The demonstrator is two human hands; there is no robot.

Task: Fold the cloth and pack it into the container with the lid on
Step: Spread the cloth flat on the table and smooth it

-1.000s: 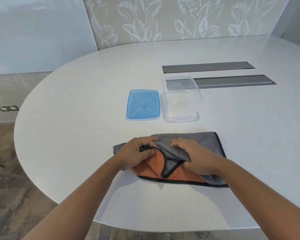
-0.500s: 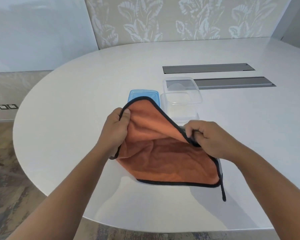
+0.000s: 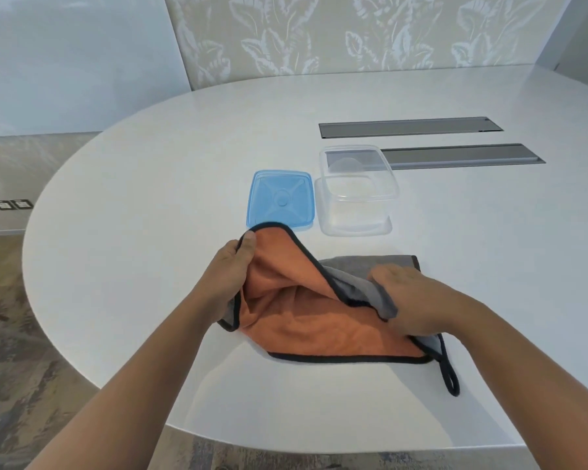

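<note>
- Worktop (image 3: 150,232): white, oval; two grey slots (image 3: 411,126) at the far side.
- Lid (image 3: 280,198): blue, flat, beside the open clear container (image 3: 357,195).
- Cloth (image 3: 319,320): orange and grey, near edge, raised corner overlapping the lid.
- Left hand (image 3: 231,269): grip pinching that corner.
- Right hand (image 3: 411,300): palm down, grip closed on the grey fold.

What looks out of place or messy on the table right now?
Nothing spilled or damaged. The cloth is only half folded, held by the left hand and right hand. The blue lid lies beside the empty container.
</note>
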